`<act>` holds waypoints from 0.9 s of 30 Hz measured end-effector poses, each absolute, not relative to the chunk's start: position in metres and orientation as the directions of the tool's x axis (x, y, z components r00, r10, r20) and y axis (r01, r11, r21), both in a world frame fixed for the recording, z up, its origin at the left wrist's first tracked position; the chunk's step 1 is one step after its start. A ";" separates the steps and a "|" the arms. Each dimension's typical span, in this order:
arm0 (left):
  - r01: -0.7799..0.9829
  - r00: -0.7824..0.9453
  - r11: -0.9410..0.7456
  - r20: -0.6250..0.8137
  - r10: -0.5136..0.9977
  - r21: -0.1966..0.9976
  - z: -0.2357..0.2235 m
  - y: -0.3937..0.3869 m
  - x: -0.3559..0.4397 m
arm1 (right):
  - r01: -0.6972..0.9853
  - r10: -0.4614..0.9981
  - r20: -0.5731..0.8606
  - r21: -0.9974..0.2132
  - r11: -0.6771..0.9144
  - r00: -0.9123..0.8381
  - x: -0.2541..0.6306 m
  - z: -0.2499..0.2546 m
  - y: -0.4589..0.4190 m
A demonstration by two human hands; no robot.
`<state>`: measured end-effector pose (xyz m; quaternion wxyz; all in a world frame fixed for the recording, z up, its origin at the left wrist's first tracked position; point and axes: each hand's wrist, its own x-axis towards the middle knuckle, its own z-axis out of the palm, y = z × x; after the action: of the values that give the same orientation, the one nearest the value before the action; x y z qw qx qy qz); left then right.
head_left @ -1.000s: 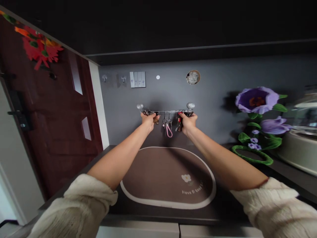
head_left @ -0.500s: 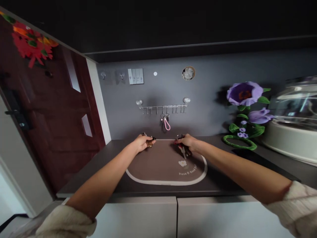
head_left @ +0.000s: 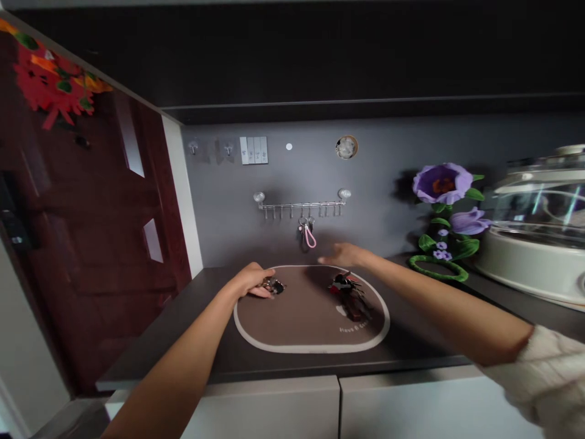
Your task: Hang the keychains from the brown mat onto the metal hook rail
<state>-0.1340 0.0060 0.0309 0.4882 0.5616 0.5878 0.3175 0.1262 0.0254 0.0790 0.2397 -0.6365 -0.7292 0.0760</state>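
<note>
At the left part of the brown mat (head_left: 301,329), my left hand (head_left: 252,281) is closed around a small bunch of keys (head_left: 276,286), which shows between the thumb and the lower fingers. Whether the bunch also touches the mat I cannot tell. My right hand (head_left: 346,254) hovers above the mat's back edge with its fingers stretched out and holds nothing. Below it, a larger bunch of keys (head_left: 351,299) with dark and red parts lies on the right of the mat. Another key ring with a pink loop (head_left: 311,237) hangs from the hook rail (head_left: 301,206) on the wall.
Purple artificial flowers (head_left: 443,184) with a green ring base stand at the right, beside a white appliance with a clear cover (head_left: 539,256). A dark shelf (head_left: 320,67) overhangs the counter. A dark red door (head_left: 105,244) is at the left.
My right hand has let go of the larger bunch of keys, now lying on the mat, and has risen toward the wall. My left hand has moved slightly left and down.
</note>
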 end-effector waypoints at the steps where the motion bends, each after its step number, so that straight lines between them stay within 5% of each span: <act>1: 0.453 0.088 0.145 -0.206 0.975 0.880 0.032 0.005 -0.134 | 0.846 0.975 0.220 -0.516 0.135 -0.021 0.119 0.081 0.032; 5: 0.813 0.068 -0.047 -0.015 0.998 0.581 0.037 0.002 -0.138 | 0.526 0.925 0.279 -0.844 0.108 0.257 0.083 0.082 0.067; 8: 0.926 0.095 -0.142 0.149 0.984 0.349 0.038 0.000 -0.141 | 0.326 0.861 0.318 -0.926 0.192 0.397 0.058 0.075 0.094; 11: 0.957 0.090 -0.130 0.160 0.983 0.260 0.036 0.001 -0.144 | 0.271 0.803 0.316 -0.942 0.200 0.505 0.043 0.072 0.109; 21: 0.947 0.044 -0.099 0.184 0.982 0.306 0.028 0.010 -0.147 | -0.166 0.928 0.150 -0.962 0.216 0.341 0.045 0.133 0.080; 24: 0.917 0.046 -0.129 0.222 0.974 0.376 0.026 0.011 -0.149 | -0.131 0.938 0.186 -0.964 0.232 0.292 0.048 0.159 0.071; 27: 0.888 0.020 -0.133 0.251 0.968 0.440 0.024 0.015 -0.152 | 0.081 0.978 0.159 -0.986 0.148 0.136 0.048 0.156 0.057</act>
<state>-0.1520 0.0154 0.0243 0.0798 0.7097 0.6537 0.2502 0.0482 0.0574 0.1555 0.5535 -0.5117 -0.5175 0.4049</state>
